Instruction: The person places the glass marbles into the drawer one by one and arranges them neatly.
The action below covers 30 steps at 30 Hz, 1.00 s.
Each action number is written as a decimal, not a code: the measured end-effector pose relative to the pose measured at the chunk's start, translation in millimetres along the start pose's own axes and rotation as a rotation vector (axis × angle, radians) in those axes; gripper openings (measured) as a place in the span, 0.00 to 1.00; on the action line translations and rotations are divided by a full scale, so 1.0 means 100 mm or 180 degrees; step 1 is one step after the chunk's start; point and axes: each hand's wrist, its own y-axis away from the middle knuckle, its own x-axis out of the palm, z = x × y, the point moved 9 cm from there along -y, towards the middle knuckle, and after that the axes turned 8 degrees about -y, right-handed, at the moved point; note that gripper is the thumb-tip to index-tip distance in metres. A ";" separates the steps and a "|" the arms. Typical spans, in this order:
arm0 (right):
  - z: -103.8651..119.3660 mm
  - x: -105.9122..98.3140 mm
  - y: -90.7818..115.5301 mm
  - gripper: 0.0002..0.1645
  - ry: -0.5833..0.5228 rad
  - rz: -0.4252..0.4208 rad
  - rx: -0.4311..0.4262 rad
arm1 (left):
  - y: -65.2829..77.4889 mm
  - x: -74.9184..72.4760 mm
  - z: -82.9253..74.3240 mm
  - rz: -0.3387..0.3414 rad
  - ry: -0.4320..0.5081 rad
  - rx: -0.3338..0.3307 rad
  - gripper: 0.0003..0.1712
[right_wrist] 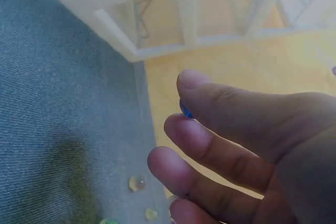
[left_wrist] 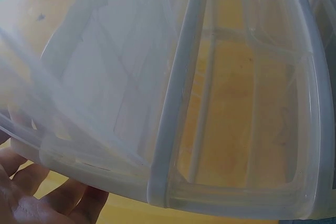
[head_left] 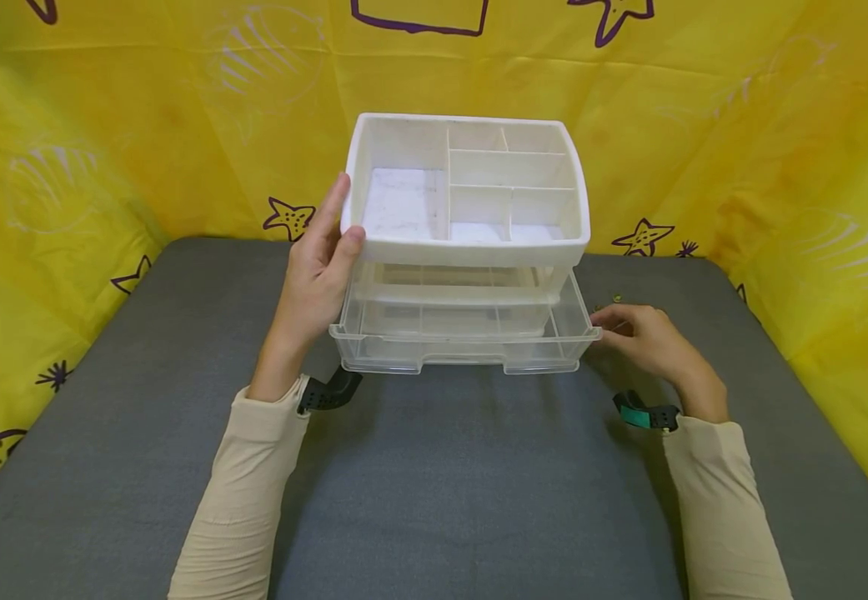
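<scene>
A white plastic drawer organizer [head_left: 476, 254] stands at the far middle of the table, its divided top compartments facing up. Its clear bottom drawer [head_left: 459, 360] is pulled out toward me. My left hand [head_left: 317, 279] grips the organizer's left side, thumb on the front rim and fingers along the side. Beside the drawer's right corner is my right hand [head_left: 647, 340]. In the right wrist view, its thumb and index finger pinch a small blue glassy bead [right_wrist: 185, 109]; the bead is mostly hidden by the fingertips.
Small glassy pieces lie beyond my right hand: a clear one [right_wrist: 137, 183], a yellowish one [right_wrist: 151, 214] and a green one [right_wrist: 109, 221]. A grey cloth [head_left: 441, 483] covers the table. Yellow printed fabric [head_left: 178, 100] hangs behind and at both sides.
</scene>
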 end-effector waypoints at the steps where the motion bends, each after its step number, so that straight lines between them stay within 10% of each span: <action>1: 0.00 -0.01 0.00 0.14 -0.0001 -0.0005 0.0007 | 0.00 0.00 0.00 0.0001 0.0003 -0.0001 0.34; 30: 0.33 -0.22 0.12 0.16 -0.0116 -0.0324 -0.0155 | 0.00 0.00 0.00 0.0013 0.0025 -0.0028 0.34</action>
